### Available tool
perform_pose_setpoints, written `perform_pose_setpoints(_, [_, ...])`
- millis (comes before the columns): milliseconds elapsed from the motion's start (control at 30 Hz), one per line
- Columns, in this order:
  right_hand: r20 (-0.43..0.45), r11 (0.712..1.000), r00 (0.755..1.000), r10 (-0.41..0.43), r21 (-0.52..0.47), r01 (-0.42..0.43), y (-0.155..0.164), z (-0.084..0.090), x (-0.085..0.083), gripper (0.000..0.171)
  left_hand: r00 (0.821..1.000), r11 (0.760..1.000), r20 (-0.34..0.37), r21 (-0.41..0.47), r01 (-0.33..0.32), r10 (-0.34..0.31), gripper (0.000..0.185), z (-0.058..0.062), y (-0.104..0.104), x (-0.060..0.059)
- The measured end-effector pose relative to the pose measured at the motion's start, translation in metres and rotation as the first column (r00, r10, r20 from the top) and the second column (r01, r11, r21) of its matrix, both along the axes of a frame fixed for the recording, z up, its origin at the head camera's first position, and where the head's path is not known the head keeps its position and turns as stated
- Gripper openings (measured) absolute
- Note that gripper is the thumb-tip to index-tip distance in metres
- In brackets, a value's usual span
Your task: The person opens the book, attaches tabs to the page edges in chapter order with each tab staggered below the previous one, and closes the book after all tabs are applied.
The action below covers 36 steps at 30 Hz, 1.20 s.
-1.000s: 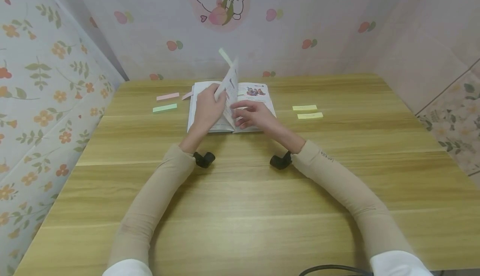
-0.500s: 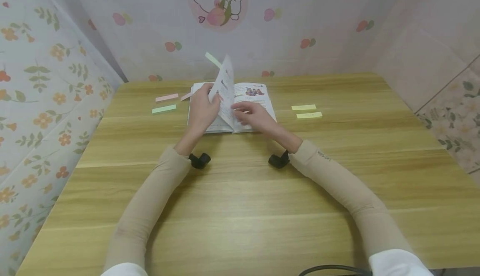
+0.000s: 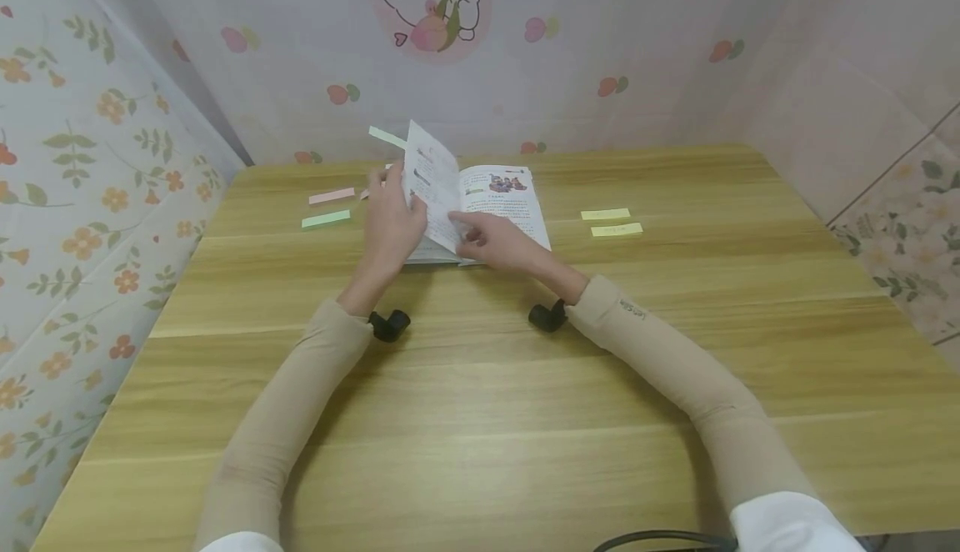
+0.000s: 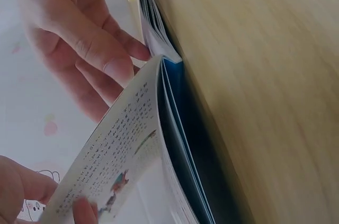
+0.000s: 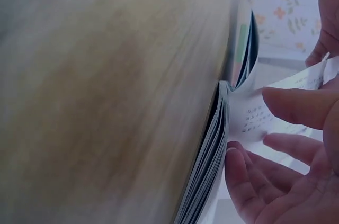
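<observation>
An open book (image 3: 517, 214) with printed text and a small picture lies near the table's far edge. My left hand (image 3: 392, 223) pinches a raised page (image 3: 435, 177) by its outer side, thumb on the printed face. A pale green sticky tab (image 3: 387, 137) juts from that page's top edge. Low over the book's middle is my right hand (image 3: 506, 243), index finger stretched toward the page's foot. In the right wrist view, the right hand's thumb (image 5: 299, 107) and fingers stand apart beside the page near the spine, gripping nothing.
A pink strip (image 3: 332, 196) and a green strip (image 3: 326, 219) lie left of the book. Two yellow strips, one the nearer strip (image 3: 617, 230), lie to its right. A black cable (image 3: 663, 535) crosses the table's front edge. Patterned curtains (image 3: 300, 52) stand behind and left.
My left hand has swung the page leftward and lower, its green tab moving with it. My right hand has shifted slightly left, its index finger now straighter.
</observation>
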State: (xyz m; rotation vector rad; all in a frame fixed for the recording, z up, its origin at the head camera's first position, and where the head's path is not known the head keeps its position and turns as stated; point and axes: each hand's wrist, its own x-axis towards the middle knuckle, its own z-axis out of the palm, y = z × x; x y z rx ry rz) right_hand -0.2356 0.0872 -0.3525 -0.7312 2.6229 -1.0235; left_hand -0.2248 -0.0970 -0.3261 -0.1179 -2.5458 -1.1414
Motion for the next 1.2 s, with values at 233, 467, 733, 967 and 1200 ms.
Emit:
perform_pose_setpoints(233, [-0.065, 0.994, 0.995, 0.072, 0.091, -0.066, 0.000, -0.001, -0.002, 0.064, 0.999, 0.994, -0.023, -0.104, -0.042, 0.040, 0.057, -0.001, -0.002, -0.001])
perform_pose_setpoints(467, [-0.108, 0.980, 0.984, 0.141, 0.155, -0.124, 0.001, -0.002, -0.004, 0.064, 0.997, 0.954, 0.062, -0.298, -0.022, 0.042, 0.057, -0.004, 0.001, -0.003])
perform_pose_setpoints(733, [-0.205, 0.949, 0.940, 0.273, 0.217, -0.228, 0.000, -0.002, -0.007, 0.058, 0.966, 0.908, 0.221, -0.363, 0.208, -0.133, 0.061, -0.005, 0.011, -0.010])
perform_pose_setpoints(967, [-0.263, 0.928, 0.903, 0.340, 0.251, -0.277, 0.000, -0.005, -0.008, 0.045, 0.901, 0.808, 0.306, -0.417, 0.416, -0.307, 0.049, -0.017, 0.017, -0.021])
perform_pose_setpoints(1200, [-0.216, 0.910, 0.917, 0.336, 0.325, -0.257, 0.001, -0.006, -0.007, 0.049, 0.881, 0.790, 0.326, -0.407, 0.458, -0.343, 0.046, -0.026, 0.013, -0.028])
